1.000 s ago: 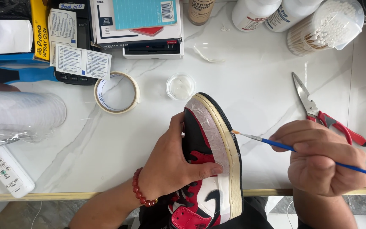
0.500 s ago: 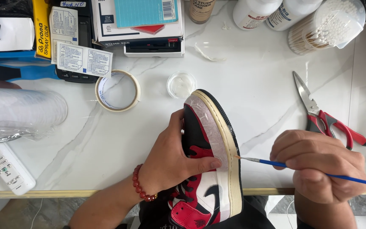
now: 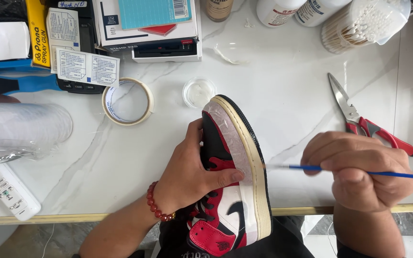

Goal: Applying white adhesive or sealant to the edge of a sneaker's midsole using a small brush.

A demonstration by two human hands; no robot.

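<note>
A red, black and white high-top sneaker (image 3: 225, 210) lies on its side at the table's near edge, its yellowed sole (image 3: 249, 153) turned right. My left hand (image 3: 192, 167) grips the upper, thumb pressed near the midsole; a red bead bracelet (image 3: 156, 203) circles that wrist. My right hand (image 3: 359, 172) holds a thin blue-handled paintbrush (image 3: 340, 169) level, its tip touching the sole's edge about halfway along. Clear tape or film covers the upper beside the sole near the toe.
A small clear dish (image 3: 199, 91) and a roll of tape (image 3: 127, 101) sit beyond the toe. Red-handled scissors (image 3: 366, 124) lie to the right. Boxes (image 3: 146, 28), bottles (image 3: 283, 9) and a tub of cotton swabs (image 3: 359, 24) line the far side; a plastic-wrapped roll (image 3: 20, 126) and remote (image 3: 5, 191) sit left.
The brush tip has slid down the sole's edge toward the heel, and my right hand has dropped closer to the table's near edge. My left hand keeps its grip on the sneaker.
</note>
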